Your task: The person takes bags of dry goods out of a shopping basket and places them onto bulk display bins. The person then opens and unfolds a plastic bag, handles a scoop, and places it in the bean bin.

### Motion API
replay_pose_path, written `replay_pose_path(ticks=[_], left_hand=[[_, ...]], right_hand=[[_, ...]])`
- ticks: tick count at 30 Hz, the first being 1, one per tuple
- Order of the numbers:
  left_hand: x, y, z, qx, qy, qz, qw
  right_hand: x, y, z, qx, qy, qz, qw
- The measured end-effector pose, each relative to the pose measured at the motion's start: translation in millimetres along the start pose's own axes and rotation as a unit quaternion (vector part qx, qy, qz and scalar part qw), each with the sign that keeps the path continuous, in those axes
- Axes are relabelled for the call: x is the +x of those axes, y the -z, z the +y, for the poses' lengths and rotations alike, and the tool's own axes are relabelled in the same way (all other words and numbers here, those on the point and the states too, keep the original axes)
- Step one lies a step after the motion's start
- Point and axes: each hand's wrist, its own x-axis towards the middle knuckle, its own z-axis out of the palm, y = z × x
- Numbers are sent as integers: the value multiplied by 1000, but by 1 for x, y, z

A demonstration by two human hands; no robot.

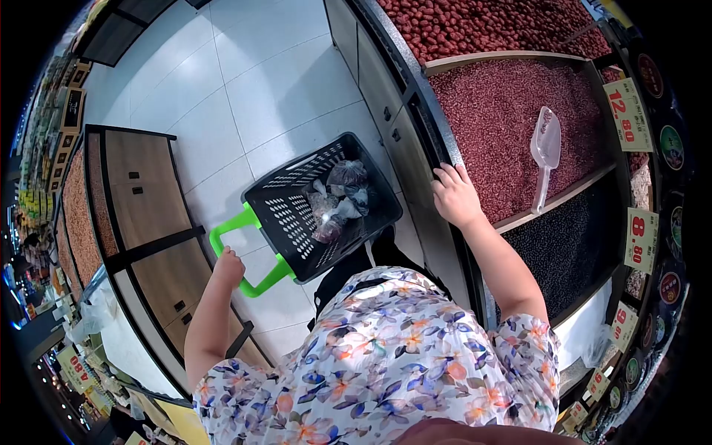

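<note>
My left hand [229,268] is closed around the green handle [268,280] of a black shopping basket [271,216]. Inside the basket lie several knotted clear plastic bags [348,175] with dark contents that I cannot make out. My right hand [455,196] rests on the front edge of a bin counter, its fingers slightly apart and holding nothing. Beside it is a bin of small dark-red beans [486,111]. A clear plastic scoop [546,141] lies on those beans, its handle pointing toward the divider.
Red dates [460,26] fill the bin beyond, and black beans [552,252] the nearer one. Price cards [629,115] line the right side. Wooden cabinets [144,182] with bins stand on the left. Pale floor tiles [274,81] run between the counters.
</note>
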Motion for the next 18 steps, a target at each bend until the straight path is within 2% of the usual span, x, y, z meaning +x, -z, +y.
replay_pose_path(ticks=[11, 18], left_hand=[[13, -23, -33, 51, -6, 63, 997], [16, -27, -32, 12, 7, 47, 999]], right_hand=[[0, -2, -1, -39, -4, -32, 999], [1, -5, -2, -49, -1, -28, 998]])
